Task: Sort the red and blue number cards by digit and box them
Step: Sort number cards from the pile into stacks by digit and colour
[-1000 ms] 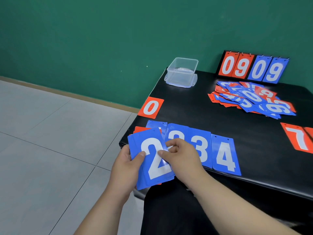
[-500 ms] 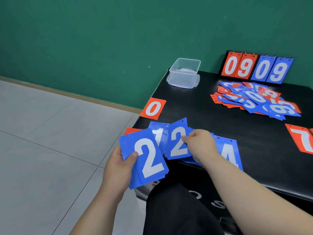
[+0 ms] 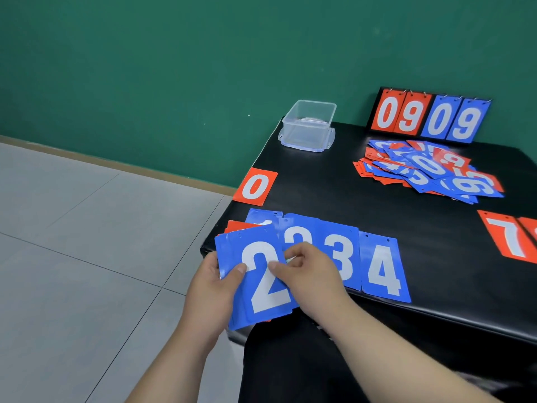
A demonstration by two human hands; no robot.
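Black padded surface (image 3: 334,184) against green wall (image 3: 174,68). Grey tile floor (image 3: 72,257) left, tan skirting (image 3: 116,165) along wall. Flip scoreboard (image 3: 430,117) at back reads 0909.

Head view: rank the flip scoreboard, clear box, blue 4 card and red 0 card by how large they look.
1. flip scoreboard, widest.
2. blue 4 card and clear box: too alike to rank.
3. red 0 card, smallest; it lies farther from the camera than the 4, so true size may match.
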